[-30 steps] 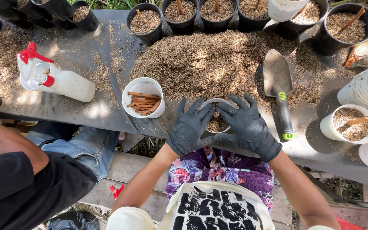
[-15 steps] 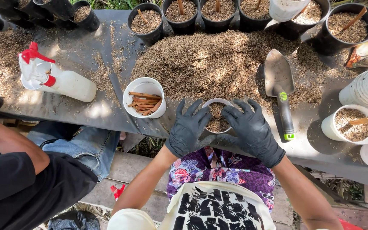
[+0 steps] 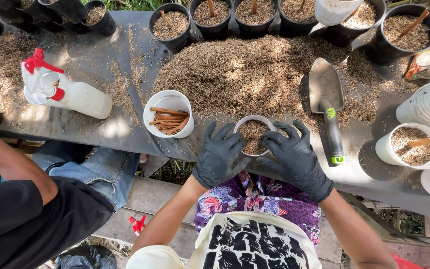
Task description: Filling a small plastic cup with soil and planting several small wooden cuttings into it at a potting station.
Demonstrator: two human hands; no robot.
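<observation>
Two gloved hands bracket the small white pot [image 3: 254, 135] at the near edge of the table [image 3: 115, 130]. The left hand [image 3: 220, 157] presses its spread fingers [image 3: 223, 135] against the pot's left side, and the right hand [image 3: 297, 158] curls its fingers [image 3: 278, 140] around the right rim. Both sets of fingers are splayed apart, cupping the pot without closing fully round it. The pot sits filled with husk, just in front of the big husk pile [image 3: 240, 74].

The risk sits right at that table edge: the pot is so close to it that a push toward the body could tip it into the person's lap. Loose husk under the base could let it slide, and slick gloves may weaken the grip. A wide elbow could nudge the trowel [image 3: 327, 107] or the white cup of sticks [image 3: 169, 114] beside it.

Compared with a second ago, the hands hold the same spot, with the fingers drawn a little tighter round the rim. The spray bottle [image 3: 70, 94] and the other person's arm [image 3: 11, 164] on the left sit unchanged.
</observation>
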